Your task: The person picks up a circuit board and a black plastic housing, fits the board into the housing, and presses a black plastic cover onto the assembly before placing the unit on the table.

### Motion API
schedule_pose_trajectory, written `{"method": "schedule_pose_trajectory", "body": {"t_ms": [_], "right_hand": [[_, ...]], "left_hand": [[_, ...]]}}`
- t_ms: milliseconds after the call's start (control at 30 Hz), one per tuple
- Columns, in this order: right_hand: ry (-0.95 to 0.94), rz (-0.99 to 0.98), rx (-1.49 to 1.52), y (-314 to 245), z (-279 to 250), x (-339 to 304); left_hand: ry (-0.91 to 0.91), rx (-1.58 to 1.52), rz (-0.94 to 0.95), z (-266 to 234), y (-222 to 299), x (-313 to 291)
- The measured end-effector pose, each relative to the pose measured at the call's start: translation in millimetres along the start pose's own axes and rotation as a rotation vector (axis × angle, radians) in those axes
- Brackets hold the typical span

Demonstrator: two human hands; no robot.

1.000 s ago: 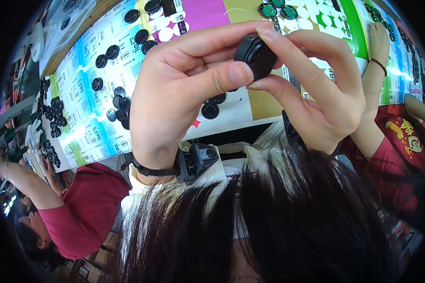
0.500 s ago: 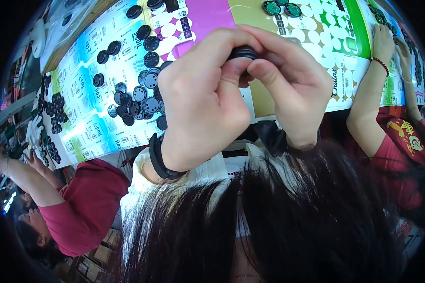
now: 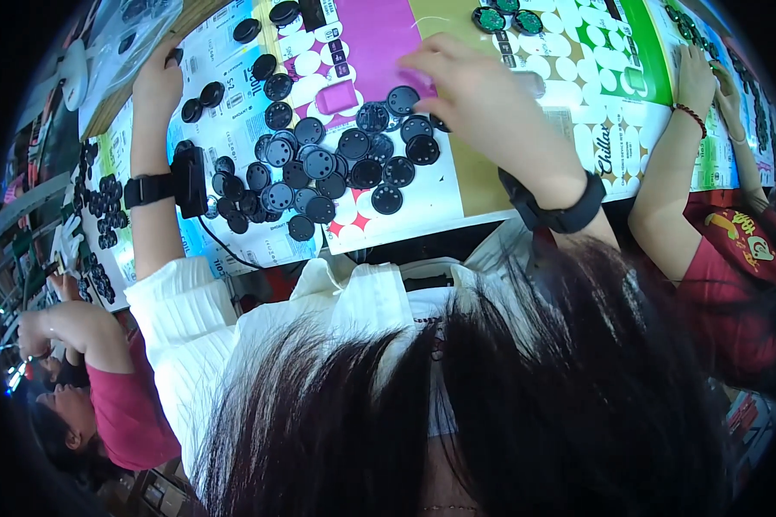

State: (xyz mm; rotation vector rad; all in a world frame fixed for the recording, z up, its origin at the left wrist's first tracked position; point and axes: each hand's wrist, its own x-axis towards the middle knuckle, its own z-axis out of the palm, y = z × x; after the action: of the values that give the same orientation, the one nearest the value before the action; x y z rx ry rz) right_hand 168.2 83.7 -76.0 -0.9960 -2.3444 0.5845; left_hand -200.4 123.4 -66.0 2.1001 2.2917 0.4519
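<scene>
My left hand [image 3: 157, 82] is stretched to the far left, by the wooden edge, its fingers closed round a dark round piece [image 3: 175, 57] that is mostly hidden. Blurred by motion, my right hand [image 3: 470, 86] is over the pink and tan sheets. Its thumb and fingers are apart, with nothing visible between them. Just beside them lies a black disc [image 3: 403, 100] with small holes, at the edge of a spread of similar black discs [image 3: 319, 164]. Some thicker black round pieces [image 3: 211, 94] lie between this pile and my left hand.
Green-faced round parts [image 3: 490, 20] sit at the back. A pink block [image 3: 336, 97] rests on the printed sheets. A wooden edge [image 3: 147, 52] and clear plastic [image 3: 134, 17] border the far left. People in red work on both sides, one person's hand [image 3: 697, 73] at the right.
My hands were together over the discs, holding a black round piece. They have parted: the left reached far left, the right moved back slightly, uncovering the disc pile.
</scene>
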Motion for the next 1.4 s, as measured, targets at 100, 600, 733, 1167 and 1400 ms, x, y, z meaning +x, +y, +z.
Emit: {"method": "schedule_pose_trajectory", "body": {"t_ms": [100,600,733,1167,1400], "right_hand": [[-0.075,-0.12,-0.04,0,18,9],[0.065,0.242,0.087,-5,-46,-25],[0.248,0.52,0.421,-14,-66,-36],[0.388,0.391,0.821,-43,-68,-26],[0.414,0.23,0.748,-47,-52,-24]], "left_hand": [[-0.116,0.249,0.089,21,-30,5],[-0.371,-0.213,0.382,43,268,-3],[-0.22,-0.5,0.429,74,274,-10],[-0.561,-1.015,0.319,-33,242,-58],[-0.563,-1.41,-0.041,-49,237,-83]]}}
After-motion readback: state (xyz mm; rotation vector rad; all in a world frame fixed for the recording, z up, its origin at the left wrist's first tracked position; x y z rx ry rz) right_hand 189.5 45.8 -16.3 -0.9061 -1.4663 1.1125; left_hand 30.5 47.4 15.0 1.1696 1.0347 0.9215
